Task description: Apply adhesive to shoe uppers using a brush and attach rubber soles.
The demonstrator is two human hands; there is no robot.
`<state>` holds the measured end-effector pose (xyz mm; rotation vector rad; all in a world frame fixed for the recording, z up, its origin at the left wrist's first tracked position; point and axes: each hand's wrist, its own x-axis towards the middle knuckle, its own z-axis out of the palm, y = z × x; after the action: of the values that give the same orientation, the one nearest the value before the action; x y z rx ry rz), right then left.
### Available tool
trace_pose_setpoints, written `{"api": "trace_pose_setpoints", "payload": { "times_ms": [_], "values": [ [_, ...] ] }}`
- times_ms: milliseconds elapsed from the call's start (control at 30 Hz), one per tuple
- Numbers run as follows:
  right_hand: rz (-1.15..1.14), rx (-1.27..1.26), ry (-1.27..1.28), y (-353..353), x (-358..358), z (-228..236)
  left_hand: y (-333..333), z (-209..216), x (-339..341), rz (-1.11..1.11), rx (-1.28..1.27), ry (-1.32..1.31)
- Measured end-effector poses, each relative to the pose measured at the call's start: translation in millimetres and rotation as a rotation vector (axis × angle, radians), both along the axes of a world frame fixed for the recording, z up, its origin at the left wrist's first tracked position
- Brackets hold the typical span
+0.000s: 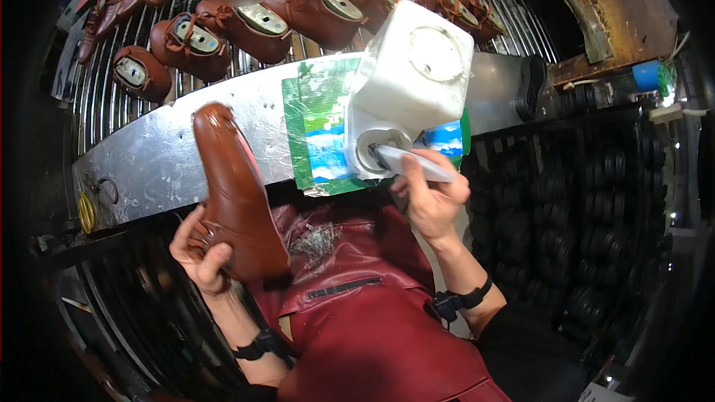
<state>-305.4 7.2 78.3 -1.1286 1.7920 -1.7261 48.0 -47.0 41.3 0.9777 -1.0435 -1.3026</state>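
Note:
My left hand grips a brown leather shoe upper by its laced end. The upper is tilted, its toe resting at the metal bench's edge and a pink strip showing along its side. Between the fingers of my right hand is the pale, flat handle of a brush. Its dark tip sits inside the round mouth of a white plastic glue container, whose square body rises behind. Beneath the container lies a green and blue printed sheet.
Several brown lace-up shoes stand on a metal-bar rack beyond the bench. Yellow loops lie at the bench's left end. Dark sole-like shapes fill a rack on the right. A maroon apron covers my lap.

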Motion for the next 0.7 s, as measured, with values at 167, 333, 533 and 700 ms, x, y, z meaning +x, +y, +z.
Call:
{"api": "trace_pose_setpoints", "payload": {
  "times_ms": [167,333,533,700],
  "values": [
    [-0.016,0.079,-0.508,-4.3,2.9,1.8,49.7,-14.3,-19.2,-0.041,0.145,-0.037],
    [0.24,0.066,-1.021,-12.1,2.6,29.2,63.8,3.6,-22.3,-0.173,0.174,-0.082],
    [0.418,0.071,-0.781,-2.0,21.1,40.5,59.4,16.1,-31.6,-0.17,0.23,0.101],
    [0.576,0.065,-0.545,39.6,50.1,36.6,44.9,19.5,-38.3,-0.267,0.246,0.217]
  ]
}}
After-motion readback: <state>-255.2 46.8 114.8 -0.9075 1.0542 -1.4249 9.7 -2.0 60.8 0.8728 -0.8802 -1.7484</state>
